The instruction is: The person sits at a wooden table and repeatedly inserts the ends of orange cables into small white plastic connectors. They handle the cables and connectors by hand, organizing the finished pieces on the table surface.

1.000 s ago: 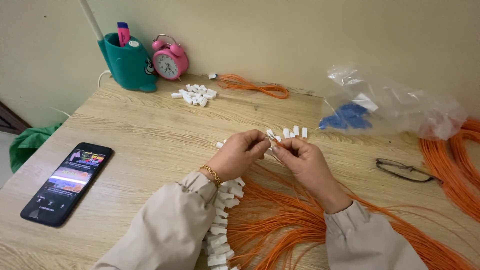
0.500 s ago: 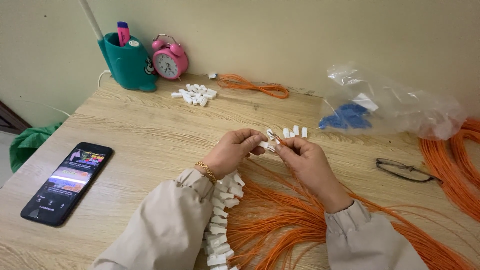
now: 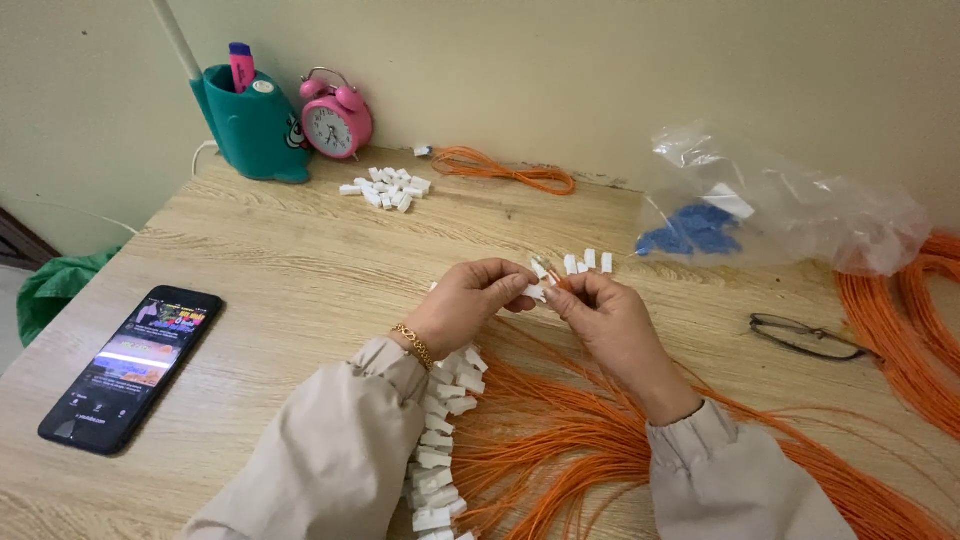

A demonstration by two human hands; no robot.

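left hand + right hand | fingers pinching white connector (long axis tilted up-left)

A small white plastic connector cap sits pinched between fingertips at the centre of the frame, raised just off the wood. A thin orange fibre cable meets it from the right (the joint itself is too small to make out), its tip tilted slightly upward.
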